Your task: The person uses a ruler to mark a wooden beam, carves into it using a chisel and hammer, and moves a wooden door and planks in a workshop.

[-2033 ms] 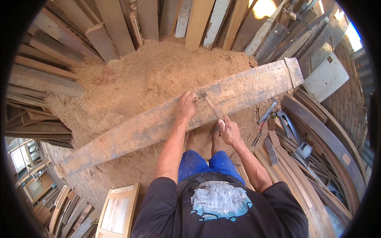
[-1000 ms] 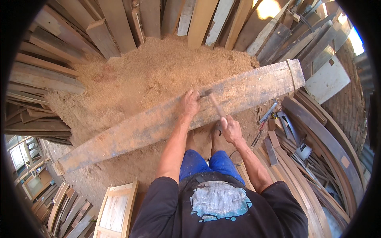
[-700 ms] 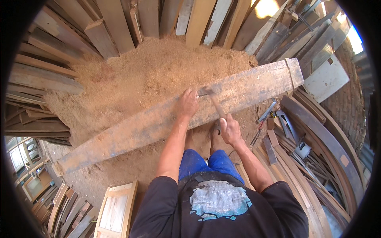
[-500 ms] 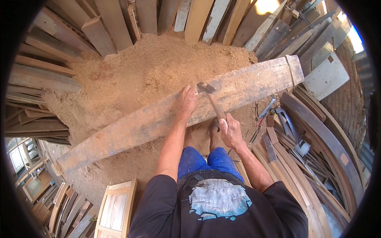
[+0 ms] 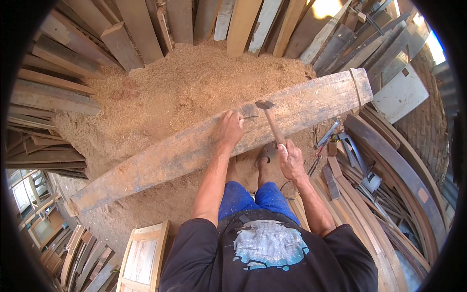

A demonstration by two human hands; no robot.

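A long, weathered wooden plank (image 5: 170,151) runs aslant in front of me, from lower left to upper right. My left hand (image 5: 230,130) is closed near the plank's middle, against its top face. From its fingertips a thin, dark, nail-like rod (image 5: 250,117) sticks out to the right; its exact kind is too small to tell. My right hand (image 5: 292,159) grips the wooden handle of a hammer (image 5: 273,125). The hammer's dark head is over the plank, to the right of the rod and apart from it.
Sawdust (image 5: 160,97) covers the ground beyond the plank. Upright boards (image 5: 180,22) stand around the far side. To the right lie curved timbers (image 5: 389,160), a metal square (image 5: 327,133) and other tools. A panelled wooden door (image 5: 141,253) is at lower left.
The hammer head has moved right, away from my left hand, and my right hand has shifted slightly right with it. The dark rod at my left fingertips now shows plainly.
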